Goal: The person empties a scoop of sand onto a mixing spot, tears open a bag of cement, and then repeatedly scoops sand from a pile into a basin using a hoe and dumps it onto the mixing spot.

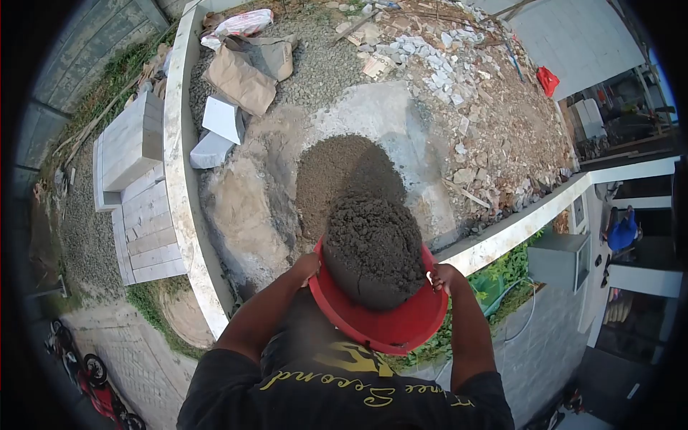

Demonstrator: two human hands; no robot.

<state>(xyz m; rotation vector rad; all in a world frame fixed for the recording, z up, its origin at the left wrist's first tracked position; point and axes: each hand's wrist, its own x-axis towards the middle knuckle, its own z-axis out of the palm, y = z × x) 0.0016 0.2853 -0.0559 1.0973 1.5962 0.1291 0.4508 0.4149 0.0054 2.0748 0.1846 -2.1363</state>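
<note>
A red basin [423, 331] is tilted in front of my chest, its near rim close to my dark shirt. Wet grey mortar [376, 251] lies heaped in it, bulging over the far side. My left hand [307, 269] is closed around the left rim. On the opposite rim, my right hand [444, 278] grips near a small pale fitting or chip. Just beyond the basin, a mound of damp mortar [322, 179] rests on the ground. The basin's far edge is hidden by its load, so I cannot tell whether the two heaps touch.
A low white wall [183, 136] borders the left, another [545, 215] the right. Paper sacks [247, 79] and white blocks [223, 120] lie far left. Broken rubble [473, 122] covers the far right. A person in blue [622, 231] is at the far right, motorcycles [93, 380] lower left.
</note>
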